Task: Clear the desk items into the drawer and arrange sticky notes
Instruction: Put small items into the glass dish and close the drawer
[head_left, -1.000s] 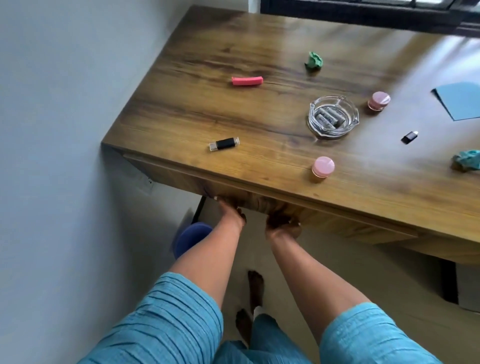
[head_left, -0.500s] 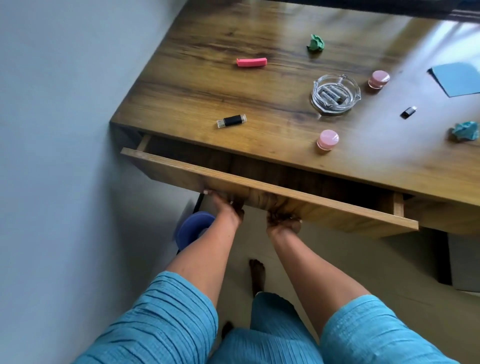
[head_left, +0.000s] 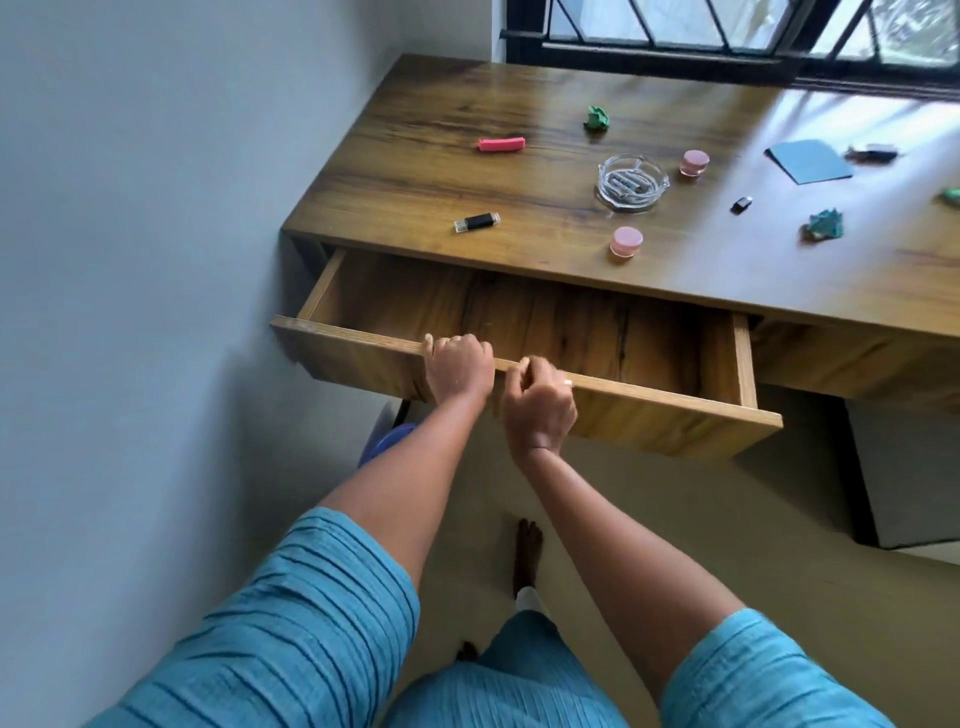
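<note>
Plain pale grey-blue wall (head_left: 130, 208) fills L side. Window (head_left: 727, 26) at top R: black frame w/ black diagonal bars, daylight + blurred greenery behind glass. Beige floor (head_left: 675, 519) lower centre-R. Blue rounded obj (head_left: 384, 444) low near wall, mostly hidden, can't tell what. Thin black rod (head_left: 402, 409) just above it. Grey boxy unit (head_left: 914, 478) at R edge, on floor.

Drawer (head_left: 649, 423) much farther out
</note>
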